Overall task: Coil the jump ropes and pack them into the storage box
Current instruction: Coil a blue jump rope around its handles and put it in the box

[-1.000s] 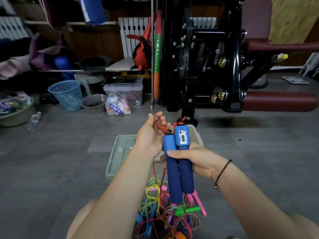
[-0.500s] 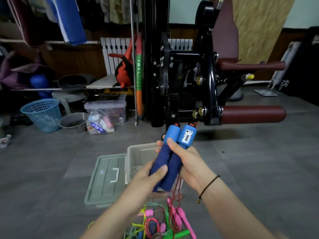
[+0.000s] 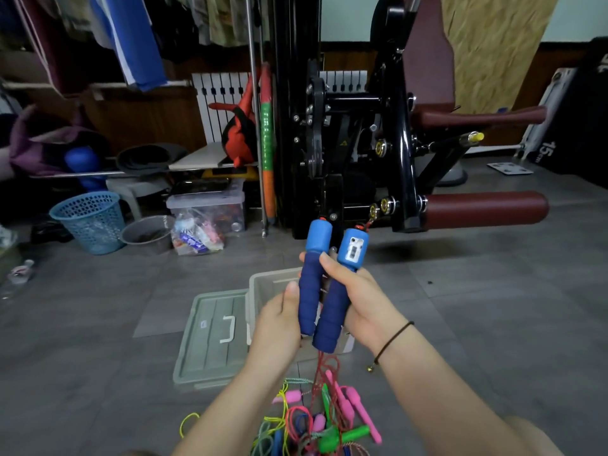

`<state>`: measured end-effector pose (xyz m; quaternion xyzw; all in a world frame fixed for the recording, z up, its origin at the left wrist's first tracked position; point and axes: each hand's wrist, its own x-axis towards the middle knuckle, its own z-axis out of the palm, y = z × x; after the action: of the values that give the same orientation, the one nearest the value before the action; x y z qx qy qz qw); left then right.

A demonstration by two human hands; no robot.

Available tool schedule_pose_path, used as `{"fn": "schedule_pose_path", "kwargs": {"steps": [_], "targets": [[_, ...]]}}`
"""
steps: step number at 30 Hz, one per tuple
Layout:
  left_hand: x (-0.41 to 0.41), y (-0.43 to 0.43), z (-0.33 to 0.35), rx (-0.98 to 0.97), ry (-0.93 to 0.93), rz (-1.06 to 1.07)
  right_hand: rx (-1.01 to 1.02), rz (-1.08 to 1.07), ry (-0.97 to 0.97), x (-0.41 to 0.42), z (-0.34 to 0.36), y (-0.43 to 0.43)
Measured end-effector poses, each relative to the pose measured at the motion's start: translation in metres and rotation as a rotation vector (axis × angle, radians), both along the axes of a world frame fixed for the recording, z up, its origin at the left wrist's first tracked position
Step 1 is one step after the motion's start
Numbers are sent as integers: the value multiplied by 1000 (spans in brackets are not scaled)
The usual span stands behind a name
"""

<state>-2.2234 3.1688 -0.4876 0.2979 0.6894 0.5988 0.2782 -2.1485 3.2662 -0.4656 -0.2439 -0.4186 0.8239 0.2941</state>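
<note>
Both hands grip the blue-handled jump rope's handles (image 3: 324, 291) above the storage box (image 3: 266, 287): right hand (image 3: 358, 301) wrapped around, left hand (image 3: 279, 324) pinching. Its red cord (image 3: 324, 366) may snag the near tangled ropes (image 3: 316, 419).

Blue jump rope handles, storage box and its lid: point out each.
blue jump rope handles (image 3: 309, 301), head view, foam grip of the left handle
storage box (image 3: 263, 284), head view, bare left wall
lid (image 3: 210, 340), head view, flat top panel beside its handle

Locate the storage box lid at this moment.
In the head view, the lid lies flat on the floor, left of centre, beside the open storage box and just left of the left hand.
</note>
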Motion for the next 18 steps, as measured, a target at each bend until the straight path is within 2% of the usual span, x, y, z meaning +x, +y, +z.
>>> {"fn": "schedule_pose_path", "kwargs": {"steps": [3, 7, 11, 14, 18], "targets": [[1, 5, -2, 45, -25, 28, -97, 70, 6, 6, 1, -2], [0, 9, 1, 71, -115, 33, -95, 48, 78, 11, 3, -2], [-2, 10, -4, 102, 38, 35, -86, -34, 146, 11, 5, 2], [-1, 9, -9, 60, 110, -49, -24, -42, 99, 10, 4, 2], [-2, 7, -9, 139, 76, -108, -38, -33, 110, 13, 6, 5]]}}
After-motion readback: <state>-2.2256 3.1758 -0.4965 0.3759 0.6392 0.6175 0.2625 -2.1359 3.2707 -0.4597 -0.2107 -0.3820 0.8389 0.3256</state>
